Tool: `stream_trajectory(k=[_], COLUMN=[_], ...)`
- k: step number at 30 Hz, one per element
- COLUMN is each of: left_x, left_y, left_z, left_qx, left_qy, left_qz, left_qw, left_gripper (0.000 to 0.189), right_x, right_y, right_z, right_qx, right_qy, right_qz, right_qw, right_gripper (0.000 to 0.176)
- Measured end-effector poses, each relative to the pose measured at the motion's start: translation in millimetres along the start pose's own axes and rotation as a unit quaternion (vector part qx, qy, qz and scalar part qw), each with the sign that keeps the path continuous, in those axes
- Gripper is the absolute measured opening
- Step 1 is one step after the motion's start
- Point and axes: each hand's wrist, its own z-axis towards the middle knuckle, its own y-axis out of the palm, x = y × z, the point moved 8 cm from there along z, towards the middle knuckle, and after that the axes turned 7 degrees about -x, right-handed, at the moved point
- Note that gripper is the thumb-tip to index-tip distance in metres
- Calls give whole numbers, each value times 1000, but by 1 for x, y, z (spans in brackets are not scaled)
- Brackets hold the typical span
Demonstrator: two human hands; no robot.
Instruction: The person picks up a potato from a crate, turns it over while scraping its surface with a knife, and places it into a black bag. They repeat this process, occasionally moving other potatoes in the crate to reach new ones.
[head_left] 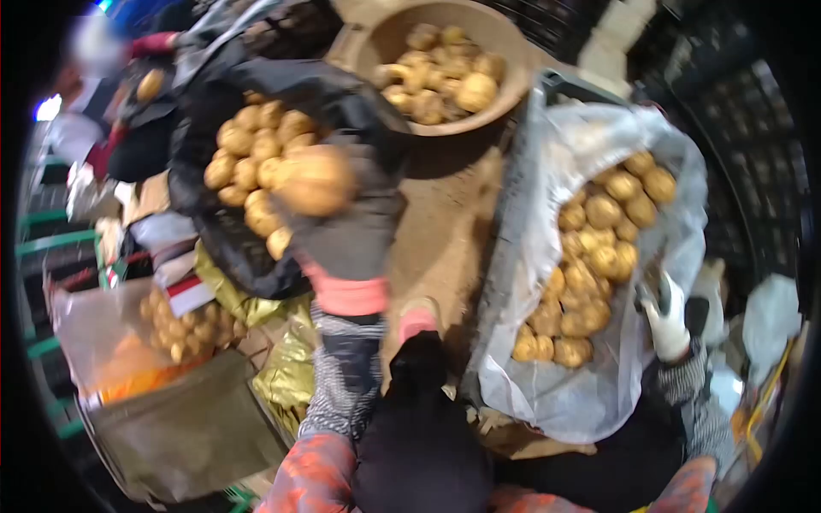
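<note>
My left hand (pixel 355 227), in a dark glove with a pink cuff, is closed on a large potato (pixel 316 179), slightly blurred. It is above a container lined with black plastic (pixel 190 184), which holds several potatoes (pixel 248 145). My right hand (pixel 667 321), in a white and dark glove, is beside the right edge of a long crate lined with whitish plastic (pixel 513 385). Its fingers look apart, with nothing visible in them. Several potatoes (pixel 603 214) lie in that crate, to the left of this hand.
A round brown tub (pixel 376 60) with several potatoes stands ahead. Dark crates (pixel 718 94) are stacked at the right. On the left lie a clear bag of potatoes (pixel 103 333) and gold-coloured plastic (pixel 286 376). Another person's dark-gloved hand (pixel 141 154) is at the upper left.
</note>
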Motion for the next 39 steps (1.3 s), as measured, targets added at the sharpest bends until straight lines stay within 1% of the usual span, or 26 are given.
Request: stream_trajectory(k=[1,2,3,4,6,7,8,9,11,13,15,17,19,21,22,23,25,26,27,29,31,33,35,36,37,39], left_x=[10,11,-14,-39,-93,-117,-141,-163,-207,-246,-282,-316,-339,-347,-348,-346,-337,-333,-325,-297,-257,-211,-170,-159,-153,-156], left_y=[10,6,3,2,3,2,5,11,4,-13,-51,-97,-134,-159,-165,-162,-149,-133,-118,-66,-24,-3,-13,-19,-26,-31], left_z=[0,0,-4,-7,-12,-14,-20,-26,-25,-33,-49,-68,-87,-86,-87,-86,-77,-74,-70,-58,-54,-57,-64,-69,-72,-72], left_qx=[-40,16,-35,-29,-51,-77,-114,-88,-306,-422,-478,-518,-532,-482,-488,-493,-449,-456,-465,-430,-418,-419,-351,-345,-342,-348], left_qy=[19,7,-60,-108,-203,-250,-297,-376,-385,-343,-368,-406,-392,-382,-379,-371,-446,-407,-367,-326,-251,-158,-141,-140,-138,-128], left_qz=[65,112,218,284,413,472,494,549,661,731,743,734,738,785,782,783,770,782,791,780,784,823,868,873,877,873], left_qw=[997,994,973,952,886,842,809,741,567,412,290,168,132,79,83,83,80,117,152,316,384,349,322,314,309,317], left_gripper=[75,72,71,68,62,58,48,42,41,42,44,54,55,54,55,56,61,63,65,68,70,72,73,73,73,73], right_x=[5,5,-16,0,4,14,16,18,19,18,14,9,17,31,19,38,27,46,33,23,25,77,18,18,14,38], right_y=[2,2,-5,-3,-3,4,4,3,2,4,4,1,3,7,3,9,7,11,8,2,7,27,-6,-16,-30,-54], right_z=[1,2,0,-9,5,5,5,4,3,4,5,5,0,-5,-2,-11,-7,-19,-13,-9,-12,-20,-18,-21,-23,-29], right_qx=[-9,-26,12,59,13,-14,-8,5,23,26,37,35,32,52,19,90,25,125,94,80,57,50,44,103,105,167], right_qy=[70,74,-27,-55,16,76,82,80,82,105,133,72,59,87,36,63,36,-14,8,1,57,36,106,110,136,168], right_qz=[95,39,-104,-147,110,253,252,283,314,380,409,446,436,438,439,428,383,333,334,242,294,225,330,354,310,66], right_qw=[993,996,994,986,994,964,964,956,946,919,902,891,897,893,898,897,923,935,938,967,952,972,937,923,935,969], right_gripper=[50,49,49,53,58,60,60,58,57,48,37,30,32,41,51,49,52,52,51,50,50,45,41,37,42,53])
